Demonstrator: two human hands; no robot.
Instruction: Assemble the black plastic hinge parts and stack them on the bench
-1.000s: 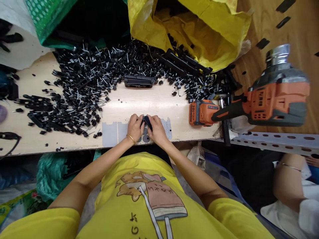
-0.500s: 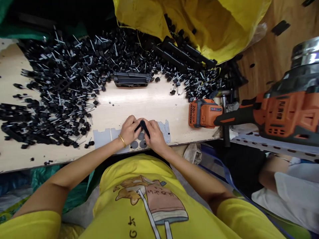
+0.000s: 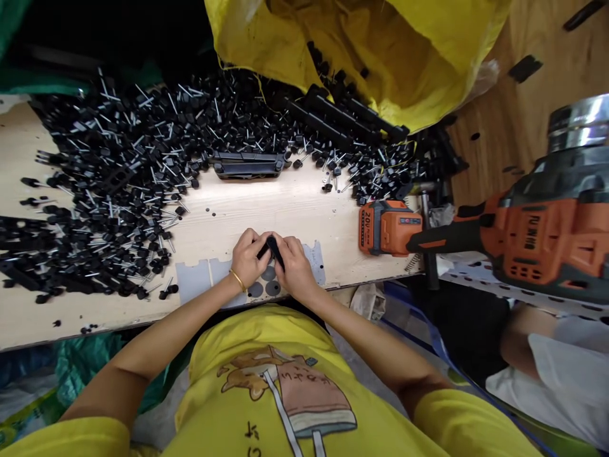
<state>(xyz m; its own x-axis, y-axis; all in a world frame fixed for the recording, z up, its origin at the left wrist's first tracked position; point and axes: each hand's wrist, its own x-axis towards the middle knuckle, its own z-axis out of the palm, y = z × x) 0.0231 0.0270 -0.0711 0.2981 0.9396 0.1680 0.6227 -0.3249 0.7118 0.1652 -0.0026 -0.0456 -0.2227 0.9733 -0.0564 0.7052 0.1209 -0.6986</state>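
Note:
Close to the table's front edge, my left hand (image 3: 250, 255) and my right hand (image 3: 294, 261) meet around a small black plastic part (image 3: 275, 249) bent in a V shape. Fingers of both hands are closed on it, one on each arm of the V, and they hide much of its shape. Beneath the hands lie grey sheets (image 3: 193, 282) and round grey discs (image 3: 272, 289). Farther back, a long black plastic assembly (image 3: 248, 166) rests on the wooden table (image 3: 266, 202).
A heap of black-headed pins (image 3: 143, 146) covers the back and left. A yellow sack (image 3: 409, 63) spills black parts at the back. At the right lies an orange cordless power tool (image 3: 537, 235) with its battery (image 3: 390, 227). Another person's arm (image 3: 528, 330) shows at the lower right.
The whole view has shifted slightly, so table and hands sit a little lower. Both hands keep their grip on the black part, with hardly any change in pose.

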